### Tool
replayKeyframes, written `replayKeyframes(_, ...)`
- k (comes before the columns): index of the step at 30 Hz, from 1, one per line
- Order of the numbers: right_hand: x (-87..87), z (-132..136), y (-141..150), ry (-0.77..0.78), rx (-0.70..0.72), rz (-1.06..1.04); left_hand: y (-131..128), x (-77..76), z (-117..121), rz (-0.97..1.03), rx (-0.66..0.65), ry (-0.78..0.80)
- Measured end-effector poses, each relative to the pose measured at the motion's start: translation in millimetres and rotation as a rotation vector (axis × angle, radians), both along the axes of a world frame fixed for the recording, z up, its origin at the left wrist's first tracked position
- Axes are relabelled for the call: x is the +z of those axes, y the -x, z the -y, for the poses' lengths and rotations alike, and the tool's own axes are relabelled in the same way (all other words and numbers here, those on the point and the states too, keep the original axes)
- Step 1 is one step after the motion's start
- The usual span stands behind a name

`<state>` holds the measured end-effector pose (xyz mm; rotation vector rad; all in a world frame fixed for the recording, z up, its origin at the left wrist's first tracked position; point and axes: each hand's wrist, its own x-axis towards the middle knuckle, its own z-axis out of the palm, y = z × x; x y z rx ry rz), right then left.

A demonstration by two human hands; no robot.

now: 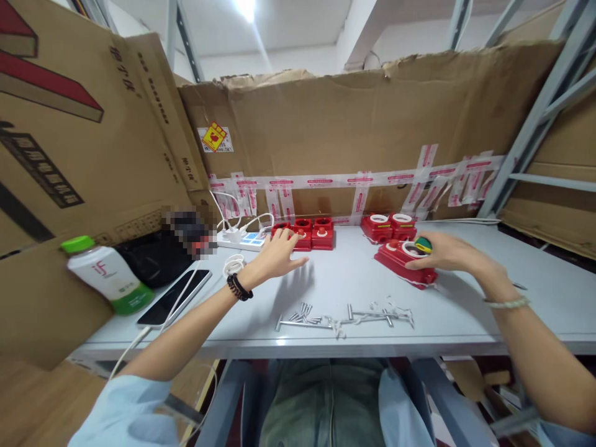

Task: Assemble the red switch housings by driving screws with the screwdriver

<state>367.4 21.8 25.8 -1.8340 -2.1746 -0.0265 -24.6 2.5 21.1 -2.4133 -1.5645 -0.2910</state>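
Note:
My left hand [279, 253], fingers spread, hovers at the front of a row of red housings [322, 237] with round openings. Some fingertips overlap the left housings; whether they touch is unclear. My right hand [447, 251] is closed at a red housing [399, 264] that lies tilted on the table and has a white ring [413, 249]. Between its fingers shows a small green, yellow and black piece [423, 244], over the ring's edge. Behind it stand two more red housings with white rings [379, 219]. Small screws [305, 313] and metal T-shaped rods [310, 325] lie near the front edge.
At left are a bottle with a green cap [109, 276], a phone [174, 299] on a cable, a black bag [151, 257] and a white power strip [249, 241]. White rings [233, 266] lie by my left wrist. Taped cardboard [326, 136] walls the back.

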Motion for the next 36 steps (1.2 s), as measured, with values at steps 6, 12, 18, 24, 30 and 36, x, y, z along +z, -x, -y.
replayKeyframes(6,9.0,-2.5,93.4,0.178,0.354,-0.036,-8.7,-1.9,12.4,0.15,-0.197,0.148)
replayKeyframes(12,9.1,-2.0,159.8,0.233,0.77,-0.237,-14.1,-26.6,-1.5,0.372,-0.41,0.298)
replayKeyframes(18,7.6,0.7,132.3,0.163,0.489,-0.449,-9.5,-36.7,-10.5,0.572,-0.509,0.313)
replayKeyframes(24,5.7,6.8,129.3,0.487,0.301,-0.582,-4.2,-26.2,-3.2,0.655,-0.485,0.129)
replayKeyframes(30,1.1,11.3,141.3,0.517,0.337,-0.644,-1.9,-23.4,-3.3,0.614,-0.447,-0.037)
replayKeyframes(36,-2.2,7.0,138.7,0.49,0.332,-0.665,-4.7,-25.8,-1.4,0.541,-0.434,-0.116)
